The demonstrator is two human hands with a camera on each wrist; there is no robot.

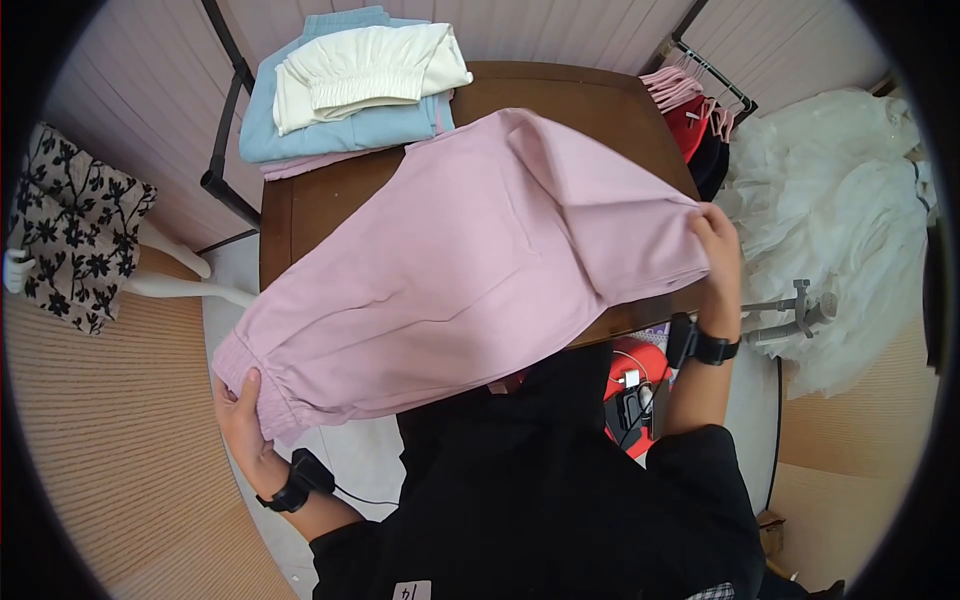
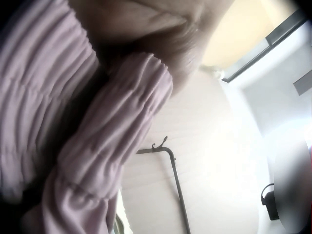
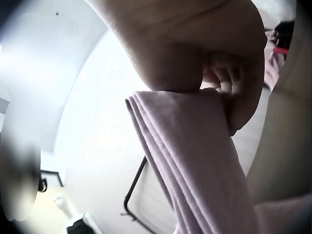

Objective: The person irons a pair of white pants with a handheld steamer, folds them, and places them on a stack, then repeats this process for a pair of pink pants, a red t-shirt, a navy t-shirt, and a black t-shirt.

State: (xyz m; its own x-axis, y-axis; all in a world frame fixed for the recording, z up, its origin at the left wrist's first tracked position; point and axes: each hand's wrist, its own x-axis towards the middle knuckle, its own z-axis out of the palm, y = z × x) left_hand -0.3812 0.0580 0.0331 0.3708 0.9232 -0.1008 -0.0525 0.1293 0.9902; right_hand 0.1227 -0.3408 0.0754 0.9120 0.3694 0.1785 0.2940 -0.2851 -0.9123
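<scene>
One pink elastic-banded garment (image 1: 430,250) spans my feed, over the brown worktop (image 1: 560,92): left grip (image 1: 238,415) pinching its gathered band (image 1: 277,412) lower left, right grip (image 1: 720,248) clasping the folded end (image 1: 655,262) centre right.

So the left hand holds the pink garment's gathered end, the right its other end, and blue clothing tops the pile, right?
No: in the head view, the white garment tops the pile, blue clothing beneath. The left hand and right hand hold the pink garment.

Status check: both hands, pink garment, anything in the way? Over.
Left hand grips elastic end; right hand grips other end. Pink garment spread between them, over table. No obstruction seen; folded stack close beyond.
</scene>
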